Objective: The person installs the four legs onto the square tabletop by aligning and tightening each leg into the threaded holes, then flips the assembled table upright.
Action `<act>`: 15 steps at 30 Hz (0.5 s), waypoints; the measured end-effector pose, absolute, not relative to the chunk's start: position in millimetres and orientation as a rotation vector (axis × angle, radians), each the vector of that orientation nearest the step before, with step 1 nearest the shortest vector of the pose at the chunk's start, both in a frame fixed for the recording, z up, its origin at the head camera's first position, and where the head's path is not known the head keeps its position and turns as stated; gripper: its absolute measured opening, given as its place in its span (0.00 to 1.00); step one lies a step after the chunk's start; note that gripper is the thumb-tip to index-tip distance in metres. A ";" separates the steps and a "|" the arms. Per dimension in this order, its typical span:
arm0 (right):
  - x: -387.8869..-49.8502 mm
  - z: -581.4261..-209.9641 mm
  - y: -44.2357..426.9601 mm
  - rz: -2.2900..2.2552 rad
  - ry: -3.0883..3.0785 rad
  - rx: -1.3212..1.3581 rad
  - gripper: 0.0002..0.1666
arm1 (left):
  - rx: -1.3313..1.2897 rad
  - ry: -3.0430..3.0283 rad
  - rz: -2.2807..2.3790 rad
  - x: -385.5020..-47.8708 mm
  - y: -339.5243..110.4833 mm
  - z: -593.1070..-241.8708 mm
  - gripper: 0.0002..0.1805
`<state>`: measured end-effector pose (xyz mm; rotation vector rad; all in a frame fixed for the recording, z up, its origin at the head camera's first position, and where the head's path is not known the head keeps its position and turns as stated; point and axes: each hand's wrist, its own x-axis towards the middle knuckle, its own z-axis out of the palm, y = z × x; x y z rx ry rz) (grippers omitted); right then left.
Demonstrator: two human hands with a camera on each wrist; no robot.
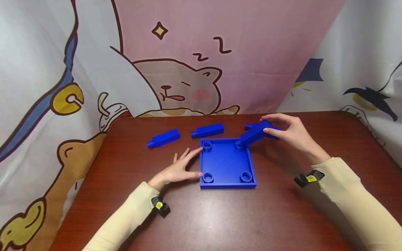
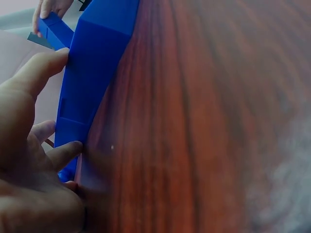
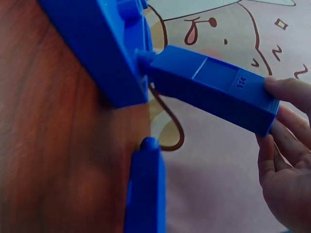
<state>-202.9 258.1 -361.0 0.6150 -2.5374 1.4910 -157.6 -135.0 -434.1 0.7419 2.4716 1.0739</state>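
Observation:
A square blue tray-like tabletop [image 1: 224, 165] lies with its raised rim up and a round socket in each corner. My right hand [image 1: 295, 136] pinches the wide end of a blue square leg [image 3: 209, 85] between thumb and fingers. The leg slants, and its narrow threaded end meets the far right socket [image 1: 239, 145]; how deep it sits cannot be told. My left hand [image 1: 176, 170] touches the tabletop's left side with thumb and fingertips, fingers spread. In the left wrist view, those fingertips [image 2: 70, 151] rest against the blue side wall [image 2: 87, 73].
Two more blue legs, one at the left [image 1: 164, 138] and one near the middle [image 1: 208, 130], lie behind the tabletop. Another leg [image 3: 146, 187] lies at the right, partly behind the held one. A cartoon-printed cloth [image 1: 251, 69] hangs along the brown table's [image 1: 267, 216] far edge.

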 end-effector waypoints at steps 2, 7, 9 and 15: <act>-204.3 -356.3 252.2 1.486 -2.533 0.639 0.22 | 0.743 2.474 1.082 -157.3 -135.7 -433.7 0.48; -206.0 -344.1 237.1 1.402 -2.548 0.718 0.22 | 0.730 2.484 1.078 -157.3 -137.3 -435.2 0.48; -206.7 -339.4 232.5 1.329 -2.568 0.735 0.22 | 0.725 2.489 1.082 -157.5 -137.8 -435.9 0.48; -208.4 -332.4 229.2 1.204 -2.624 0.722 0.23 | 0.739 2.486 1.084 -158.5 -137.5 -436.6 0.48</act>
